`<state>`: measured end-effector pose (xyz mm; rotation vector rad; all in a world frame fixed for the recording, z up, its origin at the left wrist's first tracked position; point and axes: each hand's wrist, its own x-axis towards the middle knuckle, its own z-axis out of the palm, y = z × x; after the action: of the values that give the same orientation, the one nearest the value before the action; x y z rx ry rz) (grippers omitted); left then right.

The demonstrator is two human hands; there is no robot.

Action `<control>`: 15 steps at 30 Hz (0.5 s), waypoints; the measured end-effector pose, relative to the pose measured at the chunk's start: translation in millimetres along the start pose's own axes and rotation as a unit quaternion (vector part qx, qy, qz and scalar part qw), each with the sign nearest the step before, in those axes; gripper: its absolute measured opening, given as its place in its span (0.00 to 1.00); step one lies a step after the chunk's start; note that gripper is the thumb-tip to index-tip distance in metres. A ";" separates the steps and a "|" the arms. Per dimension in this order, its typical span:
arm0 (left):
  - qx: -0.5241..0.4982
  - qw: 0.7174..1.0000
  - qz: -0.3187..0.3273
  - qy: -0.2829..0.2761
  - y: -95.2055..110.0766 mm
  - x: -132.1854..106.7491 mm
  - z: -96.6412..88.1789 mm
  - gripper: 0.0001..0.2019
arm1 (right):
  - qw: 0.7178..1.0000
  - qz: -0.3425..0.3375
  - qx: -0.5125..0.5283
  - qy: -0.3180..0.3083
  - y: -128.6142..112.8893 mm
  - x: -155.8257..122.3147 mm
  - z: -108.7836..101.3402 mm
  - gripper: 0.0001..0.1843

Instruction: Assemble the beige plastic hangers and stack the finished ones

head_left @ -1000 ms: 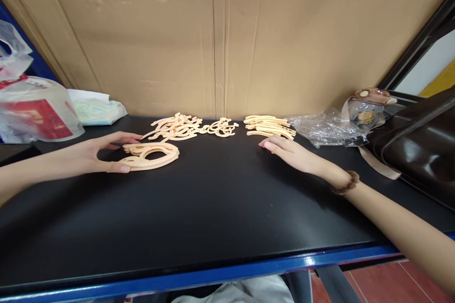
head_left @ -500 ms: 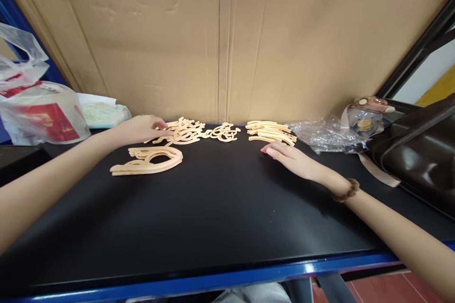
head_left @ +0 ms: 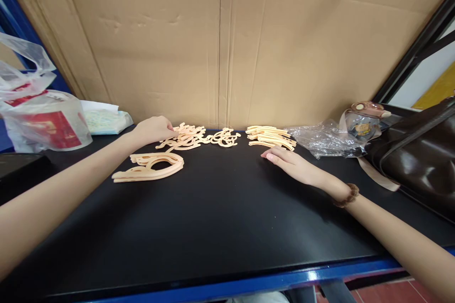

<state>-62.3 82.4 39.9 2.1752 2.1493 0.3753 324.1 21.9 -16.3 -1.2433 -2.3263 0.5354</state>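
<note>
My left hand is at the left end of a loose heap of peach plastic hanger parts. Its thumb and fingers are bent together against the heap, and what lies between the fingertips is hidden. Just in front of it lie folded peach plastic hangers, stacked flat. A smaller cluster of curved hook-like parts sits to the right of the heap. My right hand rests on the black table with its fingers stretched out and nothing held. Right behind it is a stack of long peach hanger arms.
Cardboard stands along the back of the black table. At the left are a plastic bag with a tub and a pack of tissues. Clear crumpled wrapping, a small clear bottle and a dark brown bag stand right.
My left hand has shifted slightly to the right along the heap. My right hand stays nearly in place. The whole view has tilted up a little.
</note>
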 end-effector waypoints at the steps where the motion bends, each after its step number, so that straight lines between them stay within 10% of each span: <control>1: 0.011 1.000 -0.002 0.006 2.4 -3.1 -3.9 0.13 | 1.000 0.000 -0.001 0.000 0.5 0.1 0.1 0.26; 15: 0.001 0.989 0.010 0.149 41.5 -32.9 -39.0 0.16 | 1.000 -0.001 -0.010 0.000 2.4 0.9 -0.1 0.26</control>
<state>-30.1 43.8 82.3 2.2670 2.2687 0.7440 325.3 23.8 -17.3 -1.2504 -2.3372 0.5122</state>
